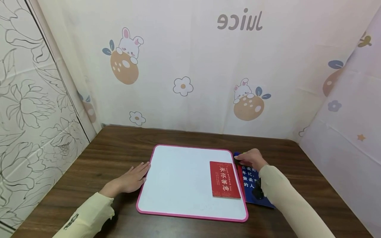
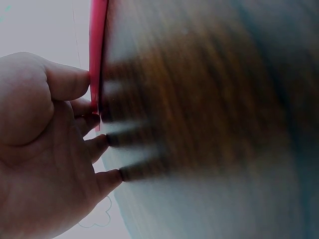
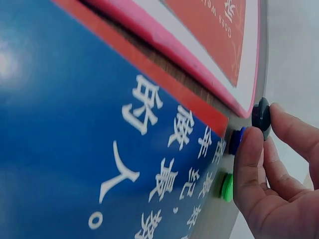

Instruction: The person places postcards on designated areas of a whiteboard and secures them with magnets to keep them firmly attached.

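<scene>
From the head view, your left hand (image 1: 131, 180) lies flat and open on the bench (image 1: 98, 158), fingertips at the pink-rimmed whiteboard (image 1: 178, 178). The left wrist view shows its straight fingers (image 2: 107, 144) touching that rim. In the right wrist view, your right hand (image 3: 274, 174) pinches a black magnet (image 3: 261, 114), with a blue magnet (image 3: 236, 141) and green magnet (image 3: 227, 187) just beside your grip, on the blue card (image 3: 99, 149).

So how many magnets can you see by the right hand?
3: a black magnet pinched by the right hand, a blue magnet behind the thumb, a green magnet below. More may be hidden.
</scene>
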